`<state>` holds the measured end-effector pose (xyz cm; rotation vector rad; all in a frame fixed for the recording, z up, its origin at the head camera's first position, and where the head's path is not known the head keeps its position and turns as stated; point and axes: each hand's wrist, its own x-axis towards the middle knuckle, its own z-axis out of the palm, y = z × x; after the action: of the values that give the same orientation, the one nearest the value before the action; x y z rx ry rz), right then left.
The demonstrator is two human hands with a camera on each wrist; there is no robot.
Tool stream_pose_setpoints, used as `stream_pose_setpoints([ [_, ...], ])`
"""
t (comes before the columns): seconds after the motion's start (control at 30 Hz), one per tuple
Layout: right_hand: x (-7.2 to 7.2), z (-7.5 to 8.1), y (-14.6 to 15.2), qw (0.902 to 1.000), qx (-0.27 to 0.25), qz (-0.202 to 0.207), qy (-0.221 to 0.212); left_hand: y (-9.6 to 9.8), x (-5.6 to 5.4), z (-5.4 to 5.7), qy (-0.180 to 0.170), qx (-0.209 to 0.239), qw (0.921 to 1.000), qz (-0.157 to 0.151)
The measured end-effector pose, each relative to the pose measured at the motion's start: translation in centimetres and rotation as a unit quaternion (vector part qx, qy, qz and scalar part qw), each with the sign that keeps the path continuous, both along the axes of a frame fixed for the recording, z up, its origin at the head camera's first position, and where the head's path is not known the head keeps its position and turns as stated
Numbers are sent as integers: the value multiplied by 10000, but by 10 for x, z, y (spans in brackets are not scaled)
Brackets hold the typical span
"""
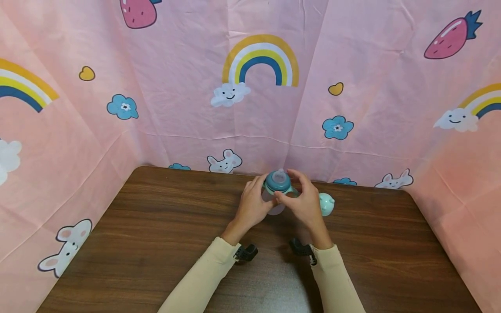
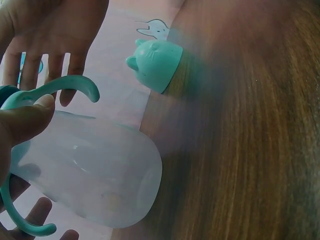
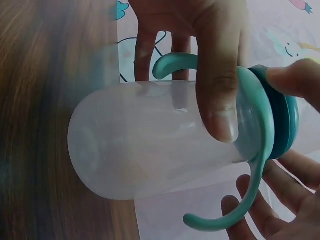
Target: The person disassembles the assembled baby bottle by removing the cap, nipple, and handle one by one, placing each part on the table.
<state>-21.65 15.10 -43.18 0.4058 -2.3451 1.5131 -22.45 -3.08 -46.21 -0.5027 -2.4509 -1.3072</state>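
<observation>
A translucent baby bottle [image 3: 140, 140] stands between both hands, its teal collar [image 1: 278, 184] and clear nipple [image 1: 280, 174] on top. Below the collar runs a mint ring with two curved handles [image 3: 220, 222]. My left hand [image 1: 252, 203] grips the bottle's upper body, its thumb [image 3: 220, 110] pressed along the side and its fingers round the back. At the collar, my right hand [image 1: 304, 201] holds on with its thumb [image 3: 292, 82] on the near edge and its fingers on the far side. The bottle's base is close over the table in both wrist views.
A mint cap [image 1: 326, 204] with small animal ears sits on the wooden table [image 1: 176, 243], right of the right hand. Directly behind the table's back edge hangs a pink patterned cloth [image 1: 188, 95], which also lines both sides. Black straps [image 1: 245, 253] circle the wrists.
</observation>
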Motion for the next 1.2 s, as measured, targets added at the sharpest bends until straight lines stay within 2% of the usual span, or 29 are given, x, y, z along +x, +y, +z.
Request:
stream_pose_setpoints([
  [0.33,1,-2,-7,9996,134,-224,64,0,0,0,19,-5,10000,48],
  [0.63,1,-2,-6,9998,103,-128,119,0,0,0,29,9,10000,24],
  [0.97,2,-3,-12,9983,259,-506,162,0,1,0,-49,5,10000,63],
  [1.2,2,-2,-10,9986,349,-344,205,0,1,-1,-7,-6,10000,53],
])
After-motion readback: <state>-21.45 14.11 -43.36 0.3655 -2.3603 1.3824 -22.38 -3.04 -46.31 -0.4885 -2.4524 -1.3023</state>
